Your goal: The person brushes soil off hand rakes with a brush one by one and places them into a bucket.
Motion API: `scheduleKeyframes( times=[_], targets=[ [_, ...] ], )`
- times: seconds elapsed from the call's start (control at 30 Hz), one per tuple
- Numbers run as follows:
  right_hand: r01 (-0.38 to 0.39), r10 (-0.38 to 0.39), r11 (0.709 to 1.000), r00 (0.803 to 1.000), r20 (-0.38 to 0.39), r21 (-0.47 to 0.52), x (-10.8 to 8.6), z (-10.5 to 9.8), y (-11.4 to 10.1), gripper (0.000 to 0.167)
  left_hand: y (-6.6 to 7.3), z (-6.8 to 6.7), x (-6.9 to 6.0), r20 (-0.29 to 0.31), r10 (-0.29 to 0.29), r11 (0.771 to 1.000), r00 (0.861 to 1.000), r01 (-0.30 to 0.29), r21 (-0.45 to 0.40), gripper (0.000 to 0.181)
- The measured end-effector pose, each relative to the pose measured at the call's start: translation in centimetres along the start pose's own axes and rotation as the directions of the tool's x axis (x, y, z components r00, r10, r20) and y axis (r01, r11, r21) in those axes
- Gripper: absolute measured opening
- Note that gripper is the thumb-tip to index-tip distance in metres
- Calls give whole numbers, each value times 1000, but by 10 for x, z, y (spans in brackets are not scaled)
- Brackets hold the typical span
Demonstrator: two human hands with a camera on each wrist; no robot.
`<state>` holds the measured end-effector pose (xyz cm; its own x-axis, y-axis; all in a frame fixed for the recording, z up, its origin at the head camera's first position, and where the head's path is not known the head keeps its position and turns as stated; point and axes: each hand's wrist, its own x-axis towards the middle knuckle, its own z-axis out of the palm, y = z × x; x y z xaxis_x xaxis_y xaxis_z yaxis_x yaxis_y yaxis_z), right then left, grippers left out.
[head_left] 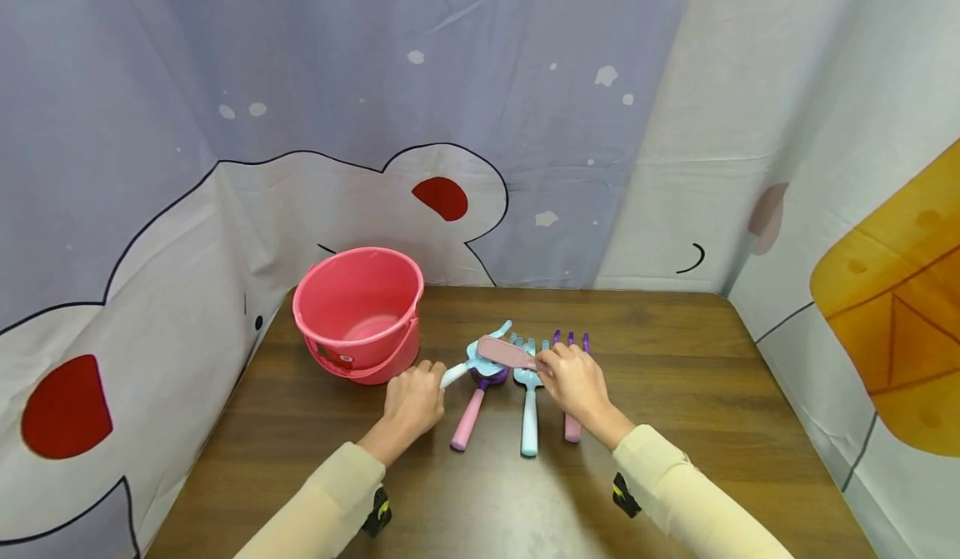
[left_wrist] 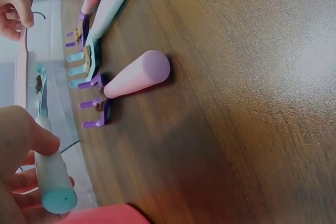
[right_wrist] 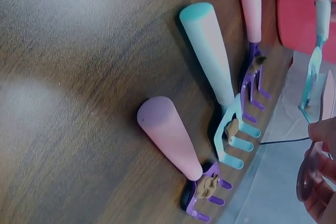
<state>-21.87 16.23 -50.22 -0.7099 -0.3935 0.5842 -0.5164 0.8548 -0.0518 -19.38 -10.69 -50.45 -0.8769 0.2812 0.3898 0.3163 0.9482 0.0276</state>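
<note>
My left hand [head_left: 415, 398] grips the white handle of a small toy garden fork [left_wrist: 52, 179] with a light blue head, held up off the table. In my right hand [head_left: 576, 382] is a pink brush [head_left: 506, 352] with pale bristles. The brush lies over the fork's head in the head view. In the left wrist view its bristles face the head, where a brown clump shows; whether they touch I cannot tell. Below lie a blue fork [right_wrist: 210, 59] with a white handle and two purple forks [right_wrist: 170, 145] [right_wrist: 250, 9] with pink handles. Brown clumps sit on their heads.
A pink bucket [head_left: 360, 349] stands at the back left of the wooden table [head_left: 675, 392], its handle hanging down in front. Printed cloth [head_left: 555, 126] hangs behind the table and along its sides.
</note>
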Motion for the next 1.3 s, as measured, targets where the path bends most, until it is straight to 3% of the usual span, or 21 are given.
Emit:
scheduleKeyframes(
  times=[0.23,0.87,1.3],
  targets=[
    [-46,46,999,999,-5,-24,-1,-3,7,19,-2,0,2,38,-49,999,998,49,-5,20],
    [-65,64,997,998,-29,-42,-8,-7,18,21,-6,2,8,53,-132,991,990,133,-19,18],
    [-92,91,995,995,-45,-26,-6,-8,17,21,-6,4,11,82,-149,988,986,152,-36,17]
  ],
)
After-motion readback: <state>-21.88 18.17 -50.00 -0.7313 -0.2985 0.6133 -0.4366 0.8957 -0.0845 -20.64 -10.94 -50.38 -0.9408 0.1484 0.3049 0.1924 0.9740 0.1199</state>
